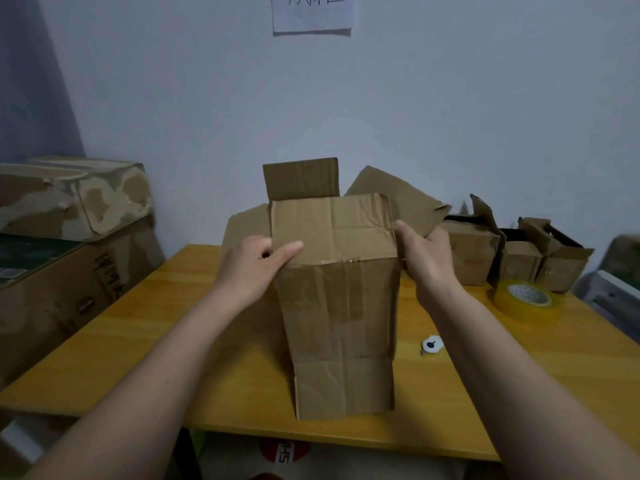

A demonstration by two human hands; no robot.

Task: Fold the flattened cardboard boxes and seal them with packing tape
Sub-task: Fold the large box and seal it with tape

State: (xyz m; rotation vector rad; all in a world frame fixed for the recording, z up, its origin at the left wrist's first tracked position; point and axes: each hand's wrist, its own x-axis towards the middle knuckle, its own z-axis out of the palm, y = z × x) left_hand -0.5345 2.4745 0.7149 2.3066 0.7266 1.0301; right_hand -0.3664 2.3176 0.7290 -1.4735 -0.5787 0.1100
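Note:
A tall brown cardboard box (341, 306) stands upright in the middle of the wooden table (138, 358). One top flap is folded down flat toward me; the far flap stands up and the side flaps splay outward. My left hand (252, 268) grips the box's upper left corner, thumb lying over the folded flap. My right hand (426, 261) holds the upper right corner, thumb on the flap's edge, fingers hidden behind the side. A roll of yellowish packing tape (528, 299) lies flat on the table at the right.
Several small open cardboard boxes (512, 258) stand at the table's back right. A small white round object (432, 345) lies right of the box. Large stacked cartons (69, 230) sit left of the table. A paper sheet (311, 15) hangs on the wall.

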